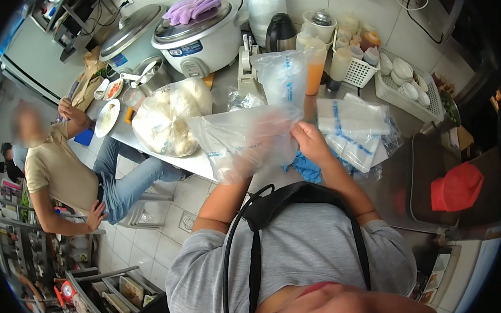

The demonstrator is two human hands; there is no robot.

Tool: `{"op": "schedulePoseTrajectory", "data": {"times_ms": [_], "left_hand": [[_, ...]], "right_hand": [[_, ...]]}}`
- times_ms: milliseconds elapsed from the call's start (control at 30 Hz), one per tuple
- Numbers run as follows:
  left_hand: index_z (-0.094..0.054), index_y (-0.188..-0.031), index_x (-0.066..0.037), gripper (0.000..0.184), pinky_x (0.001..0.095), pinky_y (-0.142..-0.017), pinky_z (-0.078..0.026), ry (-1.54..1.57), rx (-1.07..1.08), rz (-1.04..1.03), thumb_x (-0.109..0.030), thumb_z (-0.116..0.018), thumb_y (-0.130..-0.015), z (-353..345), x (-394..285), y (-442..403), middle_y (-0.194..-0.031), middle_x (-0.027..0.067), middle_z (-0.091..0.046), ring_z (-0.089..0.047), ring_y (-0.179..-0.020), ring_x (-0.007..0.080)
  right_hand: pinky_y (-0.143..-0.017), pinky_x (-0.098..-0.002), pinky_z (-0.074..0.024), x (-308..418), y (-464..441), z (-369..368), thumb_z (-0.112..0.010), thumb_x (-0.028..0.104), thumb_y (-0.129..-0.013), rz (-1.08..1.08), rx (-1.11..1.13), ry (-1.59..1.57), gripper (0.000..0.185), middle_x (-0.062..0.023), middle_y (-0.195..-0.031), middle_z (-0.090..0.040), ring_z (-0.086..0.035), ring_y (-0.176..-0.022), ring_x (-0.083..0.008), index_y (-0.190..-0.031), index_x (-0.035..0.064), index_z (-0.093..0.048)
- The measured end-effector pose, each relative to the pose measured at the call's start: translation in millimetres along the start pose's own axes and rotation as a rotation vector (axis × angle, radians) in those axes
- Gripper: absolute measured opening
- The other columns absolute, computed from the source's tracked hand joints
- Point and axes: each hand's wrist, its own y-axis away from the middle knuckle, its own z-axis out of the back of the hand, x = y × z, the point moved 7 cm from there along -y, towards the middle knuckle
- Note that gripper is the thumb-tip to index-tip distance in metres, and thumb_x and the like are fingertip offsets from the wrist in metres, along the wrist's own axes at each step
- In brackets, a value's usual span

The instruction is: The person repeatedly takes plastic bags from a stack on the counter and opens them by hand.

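A translucent plastic bag (218,138) with blue print stretches across both hands above the counter. My left hand (263,130) shows only dimly through its film, so its fingers cannot be made out; the bag hangs over the wrist too. At the bag's right edge my right hand (310,141) is closed, thumb and fingers pinching the plastic. Just behind, another clear printed bag (283,77) stands upright. A stack of flat plastic bags (354,124) lies right of my right hand, and a crumpled blue cloth (307,167) is under that forearm.
A full, knotted bag of pale contents (171,118) sits on the counter at left. Behind are rice cookers (197,42), a tape dispenser (248,70) and sauce bottles (315,66). A basket of bowls (410,89) stands right. A seated person (62,168) is at left.
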Motion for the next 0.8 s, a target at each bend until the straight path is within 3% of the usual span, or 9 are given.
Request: {"op": "schedulePoseTrajectory", "data": {"times_ms": [100, 200, 267, 333, 400, 567, 667, 767, 800], "left_hand": [[-0.044, -0.111, -0.005, 0.033, 0.0302, -0.079, -0.040, 0.410, -0.106, -0.045, -0.023, -0.046, -0.083, 13.6, -1.1, 1.6, -0.100, 0.0082, -0.050, -0.048, -0.093, 0.0162], [-0.049, -0.105, -0.006, 0.035, 0.0325, -0.072, -0.044, 0.819, -0.209, -0.086, -0.032, -0.047, -0.082, 25.5, -1.8, 2.5, -0.092, 0.0089, -0.054, -0.053, -0.083, 0.0179], [-0.050, -0.100, -0.006, 0.035, 0.0318, -0.070, -0.044, -0.127, -0.325, 0.044, -0.035, -0.045, -0.083, 36.0, -11.5, 7.9, -0.089, 0.0089, -0.055, -0.053, -0.080, 0.0169], [-0.050, -0.094, -0.006, 0.034, 0.0304, -0.067, -0.044, -0.127, -0.290, 0.232, -0.037, -0.044, -0.083, 23.9, -18.3, 8.8, -0.084, 0.0077, -0.055, -0.053, -0.076, 0.0159], [-0.050, -0.087, -0.007, 0.032, 0.0283, -0.063, -0.044, 0.824, -0.122, 0.466, -0.038, -0.043, -0.084, -14.7, -20.1, 6.9, -0.076, 0.0054, -0.055, -0.053, -0.069, 0.0147], [-0.050, -0.093, -0.005, 0.032, 0.0266, -0.056, -0.042, 0.774, 0.723, -0.023, -0.034, -0.040, -0.085, -5.5, -83.4, -47.8, -0.082, 0.0051, -0.053, -0.050, -0.071, 0.0125], [-0.049, -0.097, -0.007, 0.031, 0.0298, -0.064, -0.043, 1.203, 0.391, 0.021, -0.033, -0.040, -0.085, -0.7, -111.5, -91.9, -0.089, 0.0052, -0.053, -0.051, -0.077, 0.0153], [-0.048, -0.096, -0.008, 0.029, 0.0300, -0.070, -0.045, 0.897, 0.015, -0.043, -0.033, -0.039, -0.085, 20.5, -114.1, -117.9, -0.086, 0.0026, -0.054, -0.053, -0.075, 0.0153], [-0.049, -0.098, -0.007, 0.029, 0.0297, -0.068, -0.047, 0.989, 0.172, 0.018, -0.031, -0.039, -0.085, 22.5, -91.0, -126.1, -0.087, 0.0026, -0.055, -0.054, -0.076, 0.0156]], "right_hand": [[-0.068, -0.0240, -0.0391, 2.1, -3.5, 12.4, -0.038, 0.023, -0.088, 0.022, -0.135, -0.152, 0.027, -0.0017, -0.072, -0.053, -0.048, -0.070, -0.0100, -0.080, 0.0023, -0.054], [-0.073, -0.0298, -0.0406, 12.4, -6.6, 21.5, -0.035, 0.023, -0.088, -0.072, -0.199, -0.824, 0.027, -0.0061, -0.079, -0.056, -0.053, -0.077, -0.0157, -0.086, 0.0026, -0.053], [-0.073, -0.0335, -0.0412, 23.4, -8.5, 24.5, -0.034, 0.023, -0.088, -0.001, -0.135, -0.926, 0.027, -0.0077, -0.078, -0.055, -0.054, -0.079, -0.0193, -0.080, 0.0040, -0.051], [-0.068, -0.0305, -0.0414, 28.0, -11.0, 27.4, -0.034, 0.023, -0.088, 0.098, -0.014, -0.986, 0.027, -0.0058, -0.073, -0.053, -0.053, -0.073, -0.0177, -0.074, 0.0057, -0.049], [-0.062, -0.0272, -0.0397, 43.3, -17.0, 32.1, -0.035, 0.024, -0.088, 0.126, 0.086, -0.868, 0.027, -0.0029, -0.067, -0.049, -0.049, -0.065, -0.0147, -0.071, 0.0075, -0.046], [-0.049, -0.0221, -0.0334, 39.1, -52.8, 56.1, -0.042, 0.029, -0.086, -0.064, -0.075, -0.713, 0.026, 0.0023, -0.060, -0.041, -0.037, -0.052, -0.0080, -0.070, 0.0093, -0.045], [-0.047, -0.0213, -0.0320, 78.7, -79.9, 55.9, -0.042, 0.027, -0.085, 0.050, 0.042, -0.829, 0.022, 0.0030, -0.059, -0.040, -0.036, -0.050, -0.0078, -0.071, 0.0102, -0.045], [-0.045, -0.0207, -0.0329, 83.7, -112.8, 72.8, -0.043, 0.025, -0.085, -0.007, -0.013, -0.485, 0.018, 0.0036, -0.062, -0.044, -0.040, -0.051, -0.0058, -0.075, 0.0108, -0.045], [-0.044, -0.0216, -0.0322, 67.6, -118.7, 75.6, -0.043, 0.024, -0.084, -0.103, -0.071, -0.416, 0.017, 0.0028, -0.060, -0.043, -0.039, -0.049, -0.0070, -0.075, 0.0102, -0.046]]}}
